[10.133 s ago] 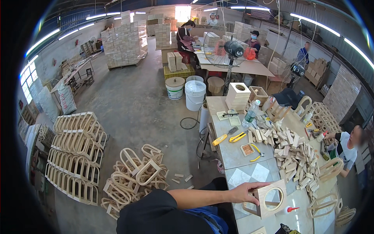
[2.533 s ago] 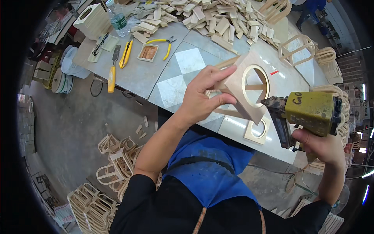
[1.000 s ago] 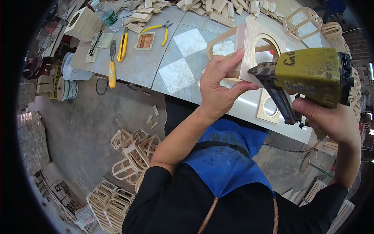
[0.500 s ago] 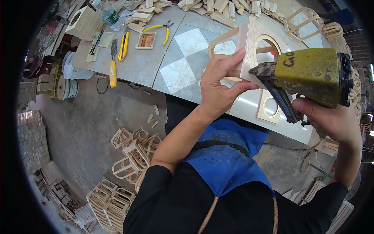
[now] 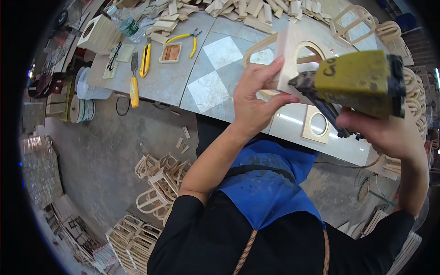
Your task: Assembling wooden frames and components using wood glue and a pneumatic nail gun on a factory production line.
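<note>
My left hand [image 5: 254, 96] grips a pale wooden frame by its edge, thumb below and fingers on the side. The frame has a flat board [image 5: 289, 57] with a large round hole and a bent-wood loop [image 5: 258, 49] behind it. A worn yellow-green nail gun [image 5: 353, 80] sits in my right hand [image 5: 387, 135], whose fingers are wrapped round its handle and partly hidden. The gun's dark nose is at the board's lower part, below the hole; whether it touches I cannot tell. A second board with a round hole [image 5: 308, 132] lies on the table below the gun.
Small wood pieces [image 5: 256, 8] are heaped along the table's far side. On the left are yellow pliers [image 5: 194, 46], yellow-handled cutters [image 5: 145, 59], a scraper [image 5: 134, 89], a small tray [image 5: 162, 58] and a bottle [image 5: 130, 28]. Bent-wood frames [image 5: 158, 185] are piled on the floor.
The nail gun has shifted slightly left with my right hand and looks blurred. The wooden frame has moved a little left too, with my left hand keeping its hold.
</note>
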`<act>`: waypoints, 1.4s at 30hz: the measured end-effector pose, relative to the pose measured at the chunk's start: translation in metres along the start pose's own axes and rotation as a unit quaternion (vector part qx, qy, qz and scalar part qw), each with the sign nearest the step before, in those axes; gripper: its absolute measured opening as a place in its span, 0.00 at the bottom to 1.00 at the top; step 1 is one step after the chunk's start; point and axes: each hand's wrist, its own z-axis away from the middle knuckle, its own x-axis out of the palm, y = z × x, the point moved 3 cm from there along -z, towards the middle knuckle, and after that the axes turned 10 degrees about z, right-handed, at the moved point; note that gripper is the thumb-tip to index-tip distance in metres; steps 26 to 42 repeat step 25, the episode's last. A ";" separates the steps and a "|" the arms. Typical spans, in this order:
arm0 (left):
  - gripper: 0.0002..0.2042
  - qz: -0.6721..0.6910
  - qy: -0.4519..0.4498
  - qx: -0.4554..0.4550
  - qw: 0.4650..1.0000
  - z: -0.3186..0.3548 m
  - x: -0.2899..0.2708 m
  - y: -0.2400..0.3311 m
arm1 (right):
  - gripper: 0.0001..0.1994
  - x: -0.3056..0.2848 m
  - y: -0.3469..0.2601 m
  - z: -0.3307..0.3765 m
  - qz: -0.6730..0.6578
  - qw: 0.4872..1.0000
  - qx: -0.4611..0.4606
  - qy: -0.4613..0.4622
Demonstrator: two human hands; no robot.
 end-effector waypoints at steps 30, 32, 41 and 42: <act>0.47 0.011 0.031 -0.027 0.999 0.010 0.002 -0.010 | 0.18 -0.007 -0.001 -0.014 -0.089 0.978 0.182 -0.057; 0.47 0.011 0.031 -0.027 0.999 0.010 0.002 -0.010 | 0.18 -0.007 -0.001 -0.014 -0.089 0.978 0.182 -0.057; 0.47 0.011 0.031 -0.027 0.999 0.010 0.002 -0.010 | 0.18 -0.007 -0.001 -0.014 -0.089 0.978 0.182 -0.057; 0.47 0.011 0.031 -0.027 0.999 0.010 0.002 -0.010 | 0.18 -0.007 -0.001 -0.014 -0.089 0.978 0.182 -0.057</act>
